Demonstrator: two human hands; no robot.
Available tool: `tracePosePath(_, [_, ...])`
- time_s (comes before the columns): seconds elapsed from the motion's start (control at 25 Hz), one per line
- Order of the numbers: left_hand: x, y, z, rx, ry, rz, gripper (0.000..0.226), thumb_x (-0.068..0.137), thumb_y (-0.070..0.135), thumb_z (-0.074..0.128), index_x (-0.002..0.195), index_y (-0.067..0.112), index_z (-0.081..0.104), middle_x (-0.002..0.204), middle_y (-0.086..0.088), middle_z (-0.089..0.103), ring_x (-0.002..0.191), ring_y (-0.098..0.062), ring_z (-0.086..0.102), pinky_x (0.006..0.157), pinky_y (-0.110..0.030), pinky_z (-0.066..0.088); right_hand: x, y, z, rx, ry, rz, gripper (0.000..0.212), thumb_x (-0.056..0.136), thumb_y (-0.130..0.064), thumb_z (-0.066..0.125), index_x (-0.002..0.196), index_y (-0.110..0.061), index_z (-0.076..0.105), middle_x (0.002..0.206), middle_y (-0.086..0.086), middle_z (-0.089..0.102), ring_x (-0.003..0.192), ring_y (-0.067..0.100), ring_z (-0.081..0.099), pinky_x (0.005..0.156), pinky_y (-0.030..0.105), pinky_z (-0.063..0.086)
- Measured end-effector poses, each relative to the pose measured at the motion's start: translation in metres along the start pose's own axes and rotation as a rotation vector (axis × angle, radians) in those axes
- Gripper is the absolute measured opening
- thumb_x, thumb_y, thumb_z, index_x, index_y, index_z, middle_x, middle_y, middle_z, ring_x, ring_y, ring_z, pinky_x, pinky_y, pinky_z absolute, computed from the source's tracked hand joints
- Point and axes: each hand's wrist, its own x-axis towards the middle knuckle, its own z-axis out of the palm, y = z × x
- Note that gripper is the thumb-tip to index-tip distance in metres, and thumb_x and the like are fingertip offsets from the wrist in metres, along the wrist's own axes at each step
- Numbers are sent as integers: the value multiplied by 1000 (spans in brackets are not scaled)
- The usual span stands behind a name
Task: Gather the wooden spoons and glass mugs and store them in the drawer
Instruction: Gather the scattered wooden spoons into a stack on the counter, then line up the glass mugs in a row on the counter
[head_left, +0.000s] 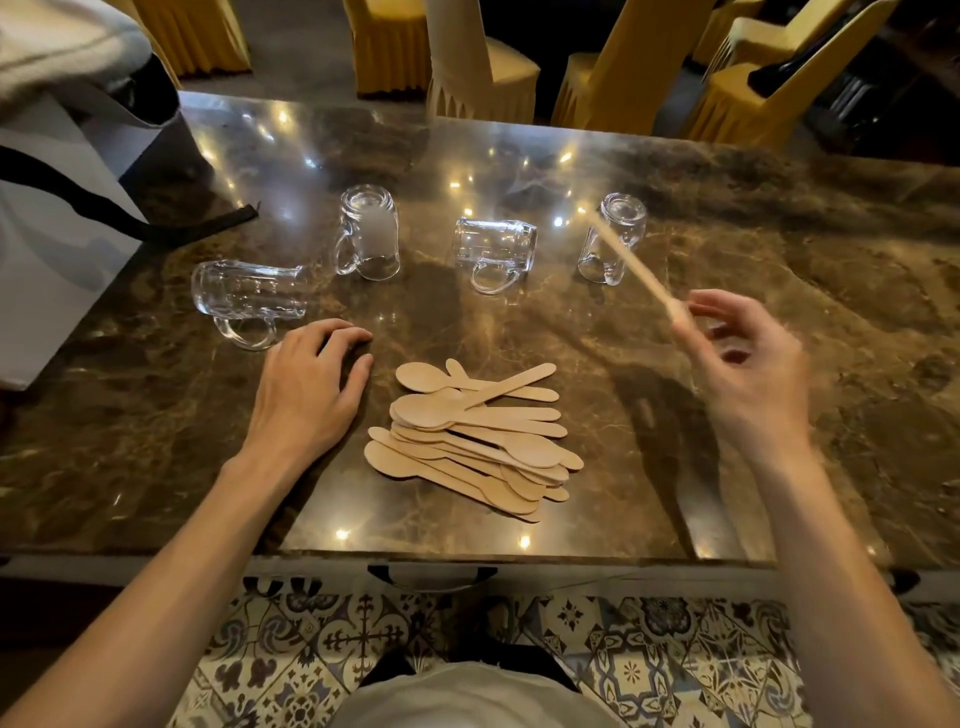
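Observation:
A pile of several wooden spoons (472, 441) lies on the marble table (779, 364) in front of me. My right hand (743, 364) pinches one blurred wooden spoon (631, 265) up above the table, right of the pile. Resting flat just left of the pile is my left hand (306, 384), holding nothing. Several glass mugs stand behind: one on its side at the left (244, 301), one upside down (371, 234), one on its side in the middle (493, 249), one upside down at the right (613, 239). A drawer handle (431, 577) shows under the table's front edge.
A white bag with a black strap (62, 208) sits on the table's left end. Chairs in yellow covers (623, 67) stand beyond the far edge. Patterned floor tiles (623, 665) lie below me.

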Motion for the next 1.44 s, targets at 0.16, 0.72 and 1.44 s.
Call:
tracePosePath(0.16, [-1,1,0,4,-4,0,33,92,27,53,120,12,60,122,-11,59,115,-28,50,96,-43,37,-38,-37,23,-44,-445,-228,29,80,-36,65,109,-33,62,93,-25,58,83,0,56,71,17,47])
tracePosePath(0.72, [-4,1,0,-42,9,1,33,92,26,53,121,13,60,124,-9,59,117,-26,51,99,-42,37,-56,-35,47,-148,-706,-251,32,82,-41,64,113,-32,61,116,-14,60,104,6,51,88,30,44])
tracePosePath(1.44, [42,4,-43,-315,207,-74,25,92,32,53,114,22,59,109,2,61,90,-10,56,75,-23,45,33,-12,46,91,-124,118,11,81,-28,70,88,-20,72,74,-11,66,58,-6,57,59,9,44])
